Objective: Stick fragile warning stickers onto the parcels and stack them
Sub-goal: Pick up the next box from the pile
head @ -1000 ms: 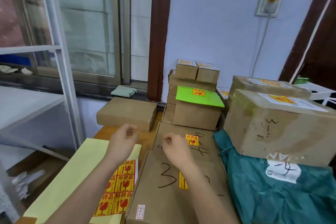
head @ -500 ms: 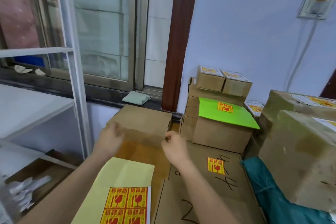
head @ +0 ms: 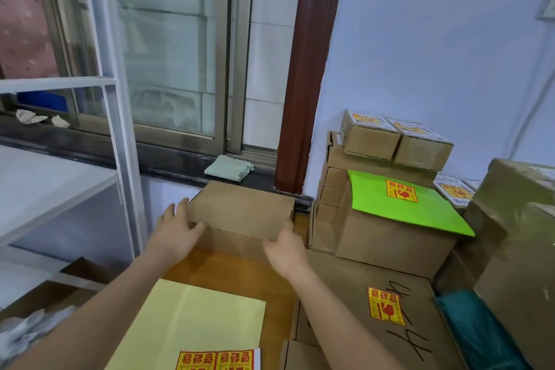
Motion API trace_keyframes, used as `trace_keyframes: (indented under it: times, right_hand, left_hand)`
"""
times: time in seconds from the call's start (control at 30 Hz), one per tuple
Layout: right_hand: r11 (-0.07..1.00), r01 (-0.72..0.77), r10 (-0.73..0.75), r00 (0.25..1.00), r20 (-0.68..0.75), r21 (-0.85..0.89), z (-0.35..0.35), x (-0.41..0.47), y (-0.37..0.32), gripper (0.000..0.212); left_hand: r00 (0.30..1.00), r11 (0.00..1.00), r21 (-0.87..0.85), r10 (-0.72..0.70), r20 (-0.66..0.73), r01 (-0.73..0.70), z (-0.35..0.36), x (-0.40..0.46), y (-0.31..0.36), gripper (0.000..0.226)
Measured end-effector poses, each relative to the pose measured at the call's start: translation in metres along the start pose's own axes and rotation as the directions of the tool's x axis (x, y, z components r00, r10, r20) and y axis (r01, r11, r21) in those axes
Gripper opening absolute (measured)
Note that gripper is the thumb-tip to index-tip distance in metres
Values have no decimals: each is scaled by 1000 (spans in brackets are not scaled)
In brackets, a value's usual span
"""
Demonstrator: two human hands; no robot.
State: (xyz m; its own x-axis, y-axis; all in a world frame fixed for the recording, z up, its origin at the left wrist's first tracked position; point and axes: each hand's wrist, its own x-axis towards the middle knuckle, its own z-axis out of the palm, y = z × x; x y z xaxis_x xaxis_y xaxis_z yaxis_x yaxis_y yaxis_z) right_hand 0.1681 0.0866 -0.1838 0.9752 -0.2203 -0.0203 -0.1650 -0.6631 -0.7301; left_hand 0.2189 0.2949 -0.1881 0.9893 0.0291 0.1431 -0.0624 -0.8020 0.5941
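A plain flat cardboard parcel (head: 243, 207) with no sticker on its top sits on the wooden table under the window sill. My left hand (head: 175, 230) grips its near left corner, thumb on the front face. My right hand (head: 283, 248) holds its near right corner. A sheet of red and yellow fragile stickers (head: 217, 360) lies at the bottom edge on yellow backing paper (head: 198, 315). To the right lies a large flat box (head: 360, 288) with a fragile sticker (head: 386, 305) on top.
Stacked stickered parcels stand at the right: a box with a green cover (head: 402, 207), two small boxes (head: 396, 141) on top, and a big taped carton (head: 516, 237). A teal bag (head: 477, 330) lies beside them. A white shelf frame (head: 120, 135) stands at left.
Both hands moved forward from the big flat box and the sticker sheet to the plain parcel by the window and took hold of its near corners. The view swung left.
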Motion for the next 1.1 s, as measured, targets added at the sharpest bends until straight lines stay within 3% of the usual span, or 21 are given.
trace_keyframes:
  times: [0.13,0.3,0.47,0.6,0.7,0.8,1.1]
  right_hand:
    - [995,-12,12,1000,-5,99,3,4,-3,69]
    - [987,26,-19,999,-44,157,5,-1,-5,74]
    - [964,124,-104,990,-94,237,-2,-18,-16,65]
    - [935,172,-125,978,-168,309,-21,-42,-27,55]
    - [921,201,-133,968,-215,334,-37,-67,-32,46]
    - [909,216,-136,962,-235,356,-51,-93,-33,49]
    - [894,221,-95,943,-318,389,-85,-156,-12,58]
  left_hand:
    - [998,989,-145,-11,69,21,3,3,4,68]
    - [998,921,-384,-62,30,69,-3,-2,4,65]
    - [993,873,-484,-106,-56,66,-16,-15,7,61]
    - [970,763,-644,-196,-141,60,-36,-33,16,56]
    - [957,637,-761,-279,-78,124,-48,-49,21,50]
    - [949,566,-813,-310,-54,139,-53,-67,27,38]
    - [974,473,-867,-220,52,153,-70,-121,50,11]
